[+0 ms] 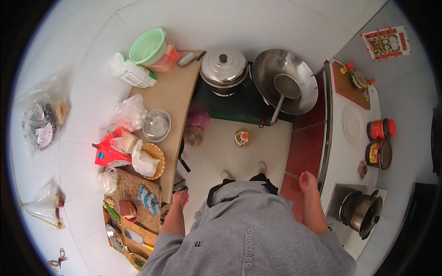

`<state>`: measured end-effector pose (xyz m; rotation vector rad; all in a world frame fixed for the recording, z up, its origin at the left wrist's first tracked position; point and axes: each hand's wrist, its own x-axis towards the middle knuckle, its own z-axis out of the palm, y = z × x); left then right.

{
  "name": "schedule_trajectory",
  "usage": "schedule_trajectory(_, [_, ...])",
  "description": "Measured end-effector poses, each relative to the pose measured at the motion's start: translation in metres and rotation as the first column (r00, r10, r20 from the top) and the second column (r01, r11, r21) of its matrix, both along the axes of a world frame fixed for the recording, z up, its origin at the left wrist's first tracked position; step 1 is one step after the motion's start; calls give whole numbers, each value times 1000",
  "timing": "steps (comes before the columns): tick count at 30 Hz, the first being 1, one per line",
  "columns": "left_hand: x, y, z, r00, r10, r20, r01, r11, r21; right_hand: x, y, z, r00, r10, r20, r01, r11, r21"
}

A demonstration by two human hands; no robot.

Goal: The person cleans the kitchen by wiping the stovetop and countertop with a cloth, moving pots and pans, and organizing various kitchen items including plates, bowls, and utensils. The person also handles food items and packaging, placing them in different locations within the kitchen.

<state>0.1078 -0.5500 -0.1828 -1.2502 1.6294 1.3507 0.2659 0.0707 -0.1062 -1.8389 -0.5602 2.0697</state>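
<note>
My left hand (180,199) hangs beside the front corner of the left counter, fingers loosely curled, with nothing seen in it. Closest to it is a wooden chopping board (155,185) with a blue-and-white striped cloth (148,199). My right hand (308,182) is held out by the red cabinet doors (304,145) below the right counter, also loosely curled with no object seen. Between the counters, ahead of my feet, a bottle of yellow oil (243,137) stands on the floor. A cleaver (133,236) and raw meat (128,210) lie on the left side.
A lidded steel pot (223,67) and a large wok (307,79) with a ladle (287,86) sit on the dark stove (238,110) ahead. Left are a glass bowl (156,125) and a bamboo basket (159,162). Right are jars (378,154) and a pot on a burner (366,215).
</note>
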Motion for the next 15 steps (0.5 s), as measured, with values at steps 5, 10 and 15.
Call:
schedule_trajectory(5, [-34,17,5,994,-85,-69,86,996,15,-9,-23,21,1000,-15,1,15,999,47])
schedule_trajectory(10, [-69,48,16,979,-124,-160,143,983,115,-6,-25,27,999,-34,-4,35,998,55])
schedule_trajectory(15, [-100,81,37,968,-75,-238,124,972,201,-13,5,29,996,-22,-91,33,992,119])
